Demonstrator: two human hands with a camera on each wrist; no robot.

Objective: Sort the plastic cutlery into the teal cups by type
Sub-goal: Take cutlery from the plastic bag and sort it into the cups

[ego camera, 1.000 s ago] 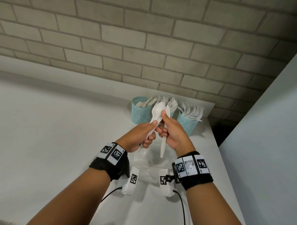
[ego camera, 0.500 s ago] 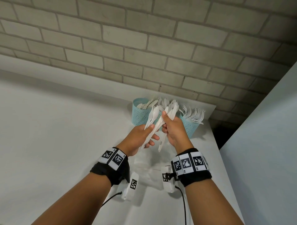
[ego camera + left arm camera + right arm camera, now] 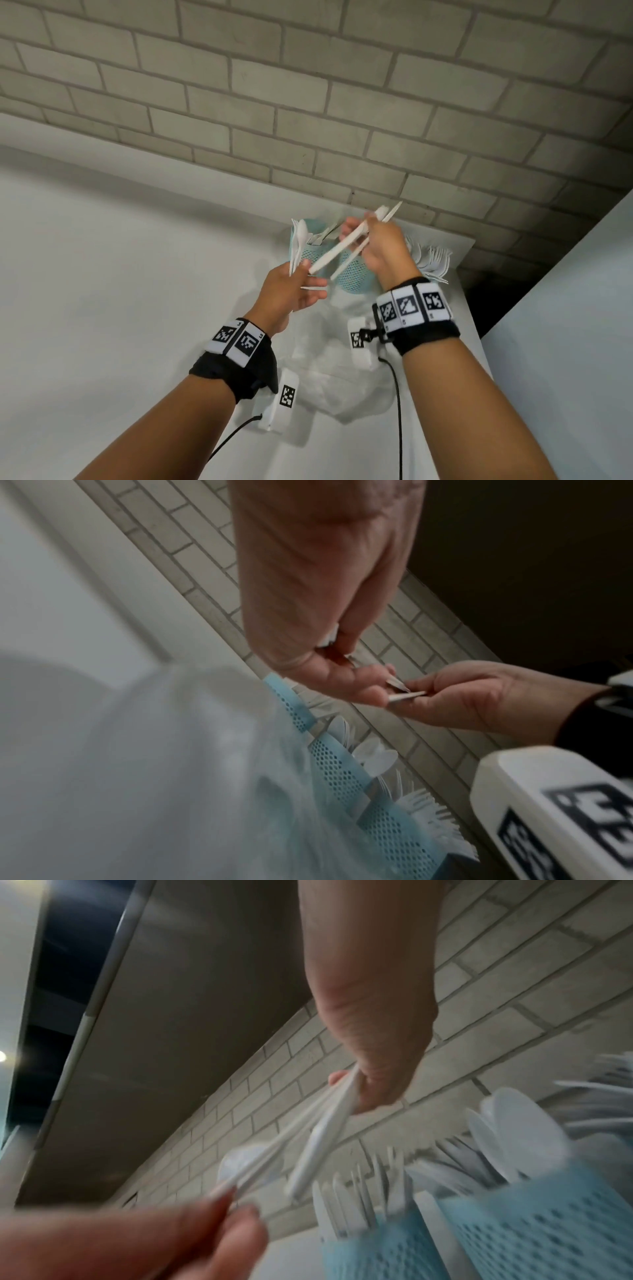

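In the head view my left hand grips a few white plastic spoons, bowls up, in front of the teal mesh cups. My right hand pinches two white knives that slant down and left, their lower ends at my left fingers. Behind them stand the left cup and the middle cup. Fork tines fan out past my right wrist; their cup is hidden. The right wrist view shows the knives blurred above two cups. My left fingers meet my right hand.
A crumpled clear plastic bag lies on the white table under my wrists. A brick wall runs close behind the cups. A white panel bounds the right side, with a dark gap beside the table's corner.
My right hand has lifted up and right, drawing the knives out of the bundle. My left hand has shifted left with the spoons.
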